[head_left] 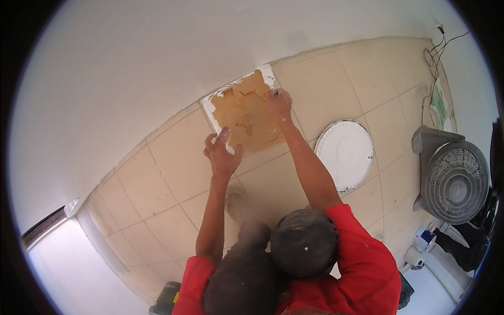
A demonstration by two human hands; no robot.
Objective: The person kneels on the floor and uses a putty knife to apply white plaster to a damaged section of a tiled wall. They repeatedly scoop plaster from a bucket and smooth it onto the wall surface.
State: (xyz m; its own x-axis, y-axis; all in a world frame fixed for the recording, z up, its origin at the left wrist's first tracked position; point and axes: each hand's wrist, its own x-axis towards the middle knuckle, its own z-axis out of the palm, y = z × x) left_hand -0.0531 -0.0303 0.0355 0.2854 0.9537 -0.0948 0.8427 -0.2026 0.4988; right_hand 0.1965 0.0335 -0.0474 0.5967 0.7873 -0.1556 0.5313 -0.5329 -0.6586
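Observation:
A tan, wrinkled sheet-like patch [247, 116] with ragged white edges lies on the tiled floor, close against the wall. At its near left edge is my left hand [224, 153], thumb and fingers spread, with fingertips at the white border. On its right side my right hand [281, 106] rests with curled fingers. Something small and dark shows at those fingertips, too small to name. Whether the patch is loose or stuck down cannot be made out.
A round white lid [345, 155] lies on the floor to the right. Further right stand a grey fan [457, 181] and a white container [424, 237]. Cables [434, 58] hang by the far right corner. My dark-clad knees [304, 243] are below my hands.

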